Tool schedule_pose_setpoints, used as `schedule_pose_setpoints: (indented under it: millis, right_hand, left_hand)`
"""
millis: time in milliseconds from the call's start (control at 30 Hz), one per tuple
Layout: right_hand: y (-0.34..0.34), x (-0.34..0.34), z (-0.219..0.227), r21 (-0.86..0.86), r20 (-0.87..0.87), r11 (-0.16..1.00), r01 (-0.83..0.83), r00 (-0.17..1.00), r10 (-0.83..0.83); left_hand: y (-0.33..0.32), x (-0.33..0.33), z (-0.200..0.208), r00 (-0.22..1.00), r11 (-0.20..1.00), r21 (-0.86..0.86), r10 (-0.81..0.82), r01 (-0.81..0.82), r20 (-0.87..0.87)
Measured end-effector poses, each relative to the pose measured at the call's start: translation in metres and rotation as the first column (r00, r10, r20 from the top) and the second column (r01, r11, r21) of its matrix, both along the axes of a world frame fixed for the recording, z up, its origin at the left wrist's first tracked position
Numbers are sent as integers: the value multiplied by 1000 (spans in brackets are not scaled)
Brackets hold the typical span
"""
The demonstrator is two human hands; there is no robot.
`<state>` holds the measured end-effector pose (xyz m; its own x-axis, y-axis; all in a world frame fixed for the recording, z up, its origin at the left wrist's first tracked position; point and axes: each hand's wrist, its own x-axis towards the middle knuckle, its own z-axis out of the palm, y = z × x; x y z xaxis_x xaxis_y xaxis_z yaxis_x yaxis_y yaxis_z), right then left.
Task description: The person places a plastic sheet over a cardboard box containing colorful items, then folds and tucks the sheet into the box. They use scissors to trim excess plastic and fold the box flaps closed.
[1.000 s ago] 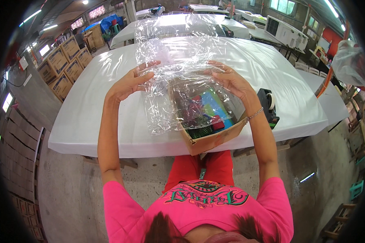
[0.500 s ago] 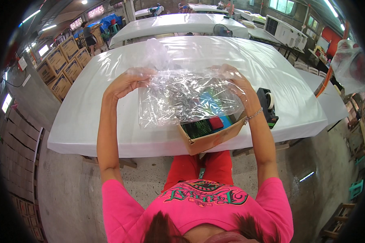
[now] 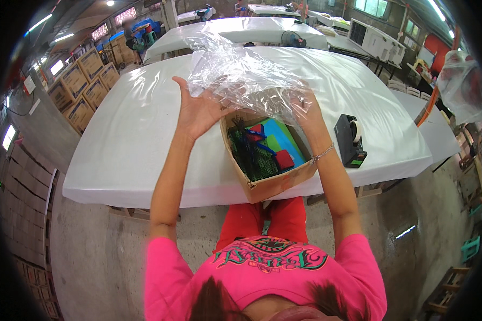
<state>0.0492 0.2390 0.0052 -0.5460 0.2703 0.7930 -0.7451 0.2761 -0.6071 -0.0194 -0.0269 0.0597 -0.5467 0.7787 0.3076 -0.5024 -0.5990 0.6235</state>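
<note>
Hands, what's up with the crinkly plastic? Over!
Left hand open, thumb out, at the clear plastic. Right hand partly behind it, grip unclear. Plastic crumpled, partly over cardboard box. Tape dispenser at right, seemingly not blocking.

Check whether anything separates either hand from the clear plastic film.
Nothing visible does: the clear plastic film meets the left hand and right hand directly. The open cardboard box sits on the near side, not between.
</note>
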Motion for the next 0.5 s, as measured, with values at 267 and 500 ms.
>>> schedule_pose_setpoints:
  millis: [267,500]
  right_hand:
    - [-6,-12,11,-609,-78,781,-139,990,115]
    - [-3,3,13,-371,-66,923,101,989,-134]
  left_hand:
    - [29,3,-5,987,950,287,-149,125,61]
    - [59,18,-10,918,923,-59,369,-381,-144]
